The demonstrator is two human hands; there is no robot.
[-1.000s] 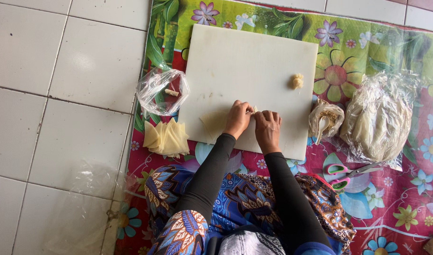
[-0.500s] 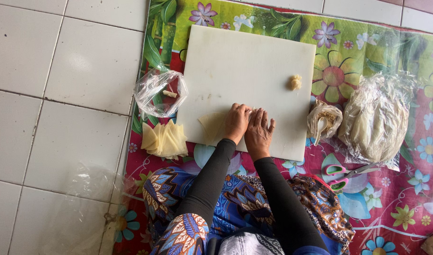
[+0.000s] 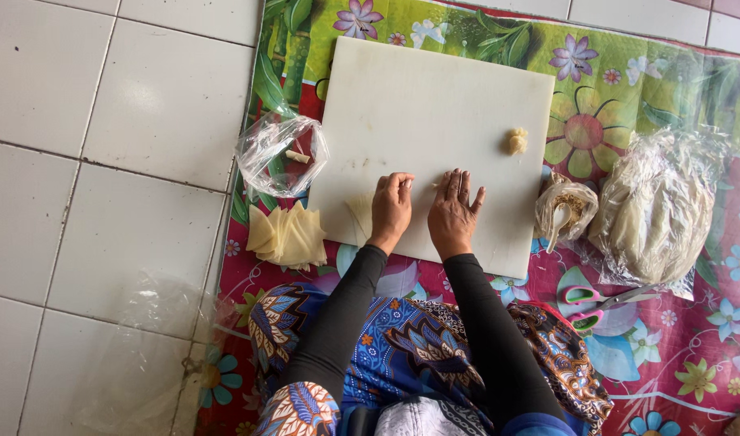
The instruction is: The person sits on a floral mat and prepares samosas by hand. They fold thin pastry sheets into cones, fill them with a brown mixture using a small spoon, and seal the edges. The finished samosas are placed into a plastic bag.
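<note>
A white cutting board point(image 3: 434, 121) lies on a flowered mat point(image 3: 677, 371) on the tiled floor, and everything else can be placed from it. Both hands rest on its near part. The left hand point(image 3: 391, 208) is curled, fingers bent down onto the board; the right hand point(image 3: 453, 211) lies flat with fingers spread, palm down. Between their fingertips a small pale bit of wrapper shows, too little of it to tell its shape or whether either hand grips it. A thin, pale yellow, translucent wrapper sheet point(image 3: 358, 216) lies flat on the board just left of the left hand. Near the board's right edge sits a small lump of yellowish filling point(image 3: 516, 141). Off the board's left near corner lies a fanned stack of yellow wrappers point(image 3: 287, 236), with a crumpled clear bag point(image 3: 281, 153) beside the left edge. To the right are a small bag with a spoon point(image 3: 565, 211), a large bag of pale sheets point(image 3: 656, 211), and pink-handled scissors point(image 3: 604, 299).
</note>
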